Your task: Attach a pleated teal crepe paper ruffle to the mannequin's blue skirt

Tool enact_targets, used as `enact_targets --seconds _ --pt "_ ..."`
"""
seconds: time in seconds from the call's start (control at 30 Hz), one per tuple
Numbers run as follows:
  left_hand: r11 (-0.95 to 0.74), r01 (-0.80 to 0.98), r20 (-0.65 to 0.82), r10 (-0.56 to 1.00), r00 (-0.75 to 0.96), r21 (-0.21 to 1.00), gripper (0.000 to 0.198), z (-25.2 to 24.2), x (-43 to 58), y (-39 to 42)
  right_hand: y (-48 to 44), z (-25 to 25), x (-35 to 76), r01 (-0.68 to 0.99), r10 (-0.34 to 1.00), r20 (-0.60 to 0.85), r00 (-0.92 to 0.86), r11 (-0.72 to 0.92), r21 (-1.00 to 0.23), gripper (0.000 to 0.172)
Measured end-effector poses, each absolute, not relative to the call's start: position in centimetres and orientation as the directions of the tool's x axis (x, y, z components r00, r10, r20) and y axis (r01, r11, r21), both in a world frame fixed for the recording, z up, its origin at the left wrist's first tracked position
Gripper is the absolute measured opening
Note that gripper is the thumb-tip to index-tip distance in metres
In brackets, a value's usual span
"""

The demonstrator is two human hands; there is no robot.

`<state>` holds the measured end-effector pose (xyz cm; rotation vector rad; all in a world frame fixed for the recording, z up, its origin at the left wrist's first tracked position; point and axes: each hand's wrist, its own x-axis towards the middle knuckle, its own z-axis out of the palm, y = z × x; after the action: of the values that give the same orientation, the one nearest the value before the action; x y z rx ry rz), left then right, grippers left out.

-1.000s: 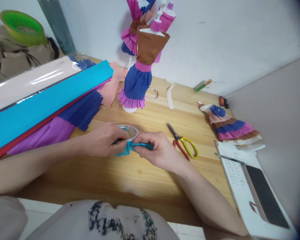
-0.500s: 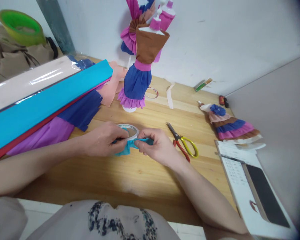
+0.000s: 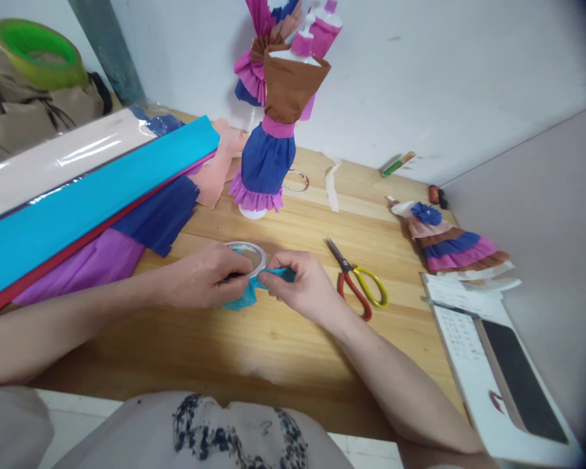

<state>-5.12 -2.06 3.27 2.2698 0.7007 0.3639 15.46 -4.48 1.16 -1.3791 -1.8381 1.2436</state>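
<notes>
A bunched strip of teal crepe paper [image 3: 247, 294] lies between both hands above the wooden table [image 3: 273, 339]. My left hand [image 3: 202, 277] is closed, pinching the left part of the strip. My right hand [image 3: 305, 288] is closed too, its fingertips pinching the strip's right part. A roll of tape [image 3: 248, 253] rests on the table right behind the fingers, touching or nearly touching my left hand.
Red and yellow scissors [image 3: 359, 284] lie just right of my right hand. A bottle dressed in crepe paper [image 3: 271, 146] stands behind. Rolls of teal, pink, purple and blue paper [image 3: 88, 202] fill the left. A crepe-paper doll [image 3: 446, 244] and a white box [image 3: 493, 371] sit at right.
My right hand has slid left along the teal strip, closer to my left hand, gathering the paper. My left hand has stayed nearly still.
</notes>
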Motion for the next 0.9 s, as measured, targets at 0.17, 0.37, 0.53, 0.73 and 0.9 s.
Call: enact_targets --seconds 0.17,0.37,0.53,0.73,0.9 --pt "-0.515 0.347 0.029 0.588 0.808 0.784 0.029 3.3 -5.1 -1.6 -4.2 1.3 15.5 0.418 0.933 -0.092 -0.348 0.067 -0.906 0.021" --pt "-0.269 0.298 -0.093 0.581 0.808 0.916 0.028 3.0 -5.8 -1.2 -3.6 2.7 16.9 0.359 0.898 -0.215 -0.383 -0.07 -0.931 0.02" --pt "-0.305 0.28 -0.058 0.574 0.817 0.91 0.029 2.9 -5.8 -1.2 -3.7 3.2 17.1 0.294 0.879 -0.254 -0.403 -0.139 -0.946 0.02" --pt "-0.425 0.35 -0.025 0.606 0.795 0.835 0.032 2.9 -5.7 -1.3 -4.0 3.5 17.1 0.245 0.856 -0.255 -0.449 -0.156 -0.957 0.022" --pt "-0.449 0.348 -0.017 0.592 0.805 0.823 0.033 2.9 -5.8 -1.2 -4.0 3.1 16.8 0.186 0.844 -0.265 -0.466 -0.199 -0.962 0.021"
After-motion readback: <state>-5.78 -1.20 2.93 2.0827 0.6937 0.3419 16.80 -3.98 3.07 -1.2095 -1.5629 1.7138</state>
